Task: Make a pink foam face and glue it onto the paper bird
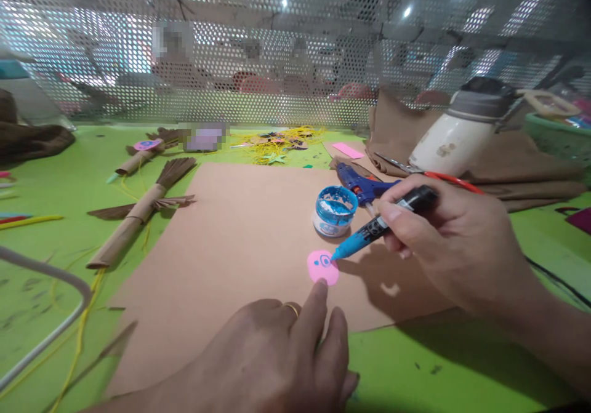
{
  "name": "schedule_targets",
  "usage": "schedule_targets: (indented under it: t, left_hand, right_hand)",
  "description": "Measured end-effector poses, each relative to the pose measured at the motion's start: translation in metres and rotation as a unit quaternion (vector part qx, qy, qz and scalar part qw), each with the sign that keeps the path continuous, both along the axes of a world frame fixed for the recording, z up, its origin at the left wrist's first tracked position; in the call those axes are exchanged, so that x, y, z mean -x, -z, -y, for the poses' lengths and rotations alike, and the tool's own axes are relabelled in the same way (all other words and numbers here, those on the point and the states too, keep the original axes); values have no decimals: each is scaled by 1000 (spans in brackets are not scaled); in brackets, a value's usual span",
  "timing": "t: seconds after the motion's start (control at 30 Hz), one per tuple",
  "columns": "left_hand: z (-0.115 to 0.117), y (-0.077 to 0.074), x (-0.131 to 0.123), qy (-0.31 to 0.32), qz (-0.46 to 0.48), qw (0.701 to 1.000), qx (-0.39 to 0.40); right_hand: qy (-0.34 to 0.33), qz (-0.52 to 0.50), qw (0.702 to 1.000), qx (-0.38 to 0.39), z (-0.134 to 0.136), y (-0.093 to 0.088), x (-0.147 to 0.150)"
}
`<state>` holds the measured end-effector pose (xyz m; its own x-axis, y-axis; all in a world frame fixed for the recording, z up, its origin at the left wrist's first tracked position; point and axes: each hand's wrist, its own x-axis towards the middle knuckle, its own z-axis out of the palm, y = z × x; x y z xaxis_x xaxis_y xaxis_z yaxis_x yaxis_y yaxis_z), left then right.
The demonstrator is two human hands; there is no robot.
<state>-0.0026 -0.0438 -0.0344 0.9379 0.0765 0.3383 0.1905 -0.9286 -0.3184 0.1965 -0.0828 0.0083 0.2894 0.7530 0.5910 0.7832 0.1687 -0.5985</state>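
A small pink paper circle (322, 272) lies on a large sheet of brown paper (244, 240), with a blue ring and a blue dot drawn on it. My left hand (295, 351) presses the circle's lower edge with the index fingertip; its fingers are apart and it grips nothing. In my right hand (443, 240) is a paint marker (369, 231) with a blue tip and black barrel, tilted so that the tip meets the circle's right edge. Just behind stands an uncapped jar of blue paint (335, 211), its rim smeared blue.
A blue glue gun (362, 182) and red-handled scissors (429, 174) lie behind my right hand, near a white bottle (457, 127). Rolled brown paper figures (136, 219) with yellow strings lie at left. A white cable (69, 302) arches at front left. Perforated metal mesh (258, 50) closes the back.
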Motion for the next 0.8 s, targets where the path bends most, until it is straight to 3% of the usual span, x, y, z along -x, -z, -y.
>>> schedule_targets:
  t: [0.8]
  left_hand:
    - [6,-2,-2,-28,-15,999,10]
  right_hand:
    - [20,-22,999,23,-2,1,-2]
